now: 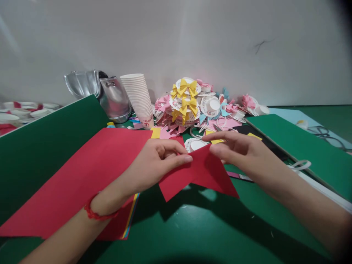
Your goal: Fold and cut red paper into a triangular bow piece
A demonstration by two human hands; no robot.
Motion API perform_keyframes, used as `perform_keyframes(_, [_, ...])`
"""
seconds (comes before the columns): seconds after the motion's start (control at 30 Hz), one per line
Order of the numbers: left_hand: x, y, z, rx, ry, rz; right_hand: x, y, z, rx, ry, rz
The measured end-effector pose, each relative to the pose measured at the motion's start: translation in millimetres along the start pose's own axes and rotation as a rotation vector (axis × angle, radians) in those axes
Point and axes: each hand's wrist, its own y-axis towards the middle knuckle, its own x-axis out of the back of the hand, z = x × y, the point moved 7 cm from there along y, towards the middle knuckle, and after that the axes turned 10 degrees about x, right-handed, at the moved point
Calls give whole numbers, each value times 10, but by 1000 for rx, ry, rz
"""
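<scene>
A small piece of red paper [202, 175] is held up just above the green table [209, 227], creased in the middle. My left hand [156, 159] pinches its upper left edge with thumb and fingers. My right hand [238, 148] grips its upper right edge, fingers stretched over the top. A red string bracelet [95, 213] circles my left wrist. Under my left forearm lies a large red sheet [82, 176] on a stack of coloured paper [129, 223].
A stack of white paper cups [139, 99] and a silver bag [110, 95] stand at the back. Beside them is a heap of paper-cup crafts with yellow bows [187, 101]. Green boards lie at the left [41, 146] and at the right [299, 146].
</scene>
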Motion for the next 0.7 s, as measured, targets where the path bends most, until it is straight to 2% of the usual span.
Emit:
perform_keyframes(0.2, [68,44,57,36,-10,-8,16,5,-13,-28,-50,19])
perform_keyframes(0.33, [-6,8,-11,-28,109,161,48,4,-8,2,-128,-13])
perform_keyframes(0.4, [-43,-14,-53,-69,195,176,33,12,-10,19,-156,19])
perform_keyframes(0.57, [-28,-74,-165,-253,305,-143,-6,26,-26,42,-185,72])
perform_keyframes(0.7, [-90,-225,-240,-555,560,-299,-53,3,5,108,-227,97])
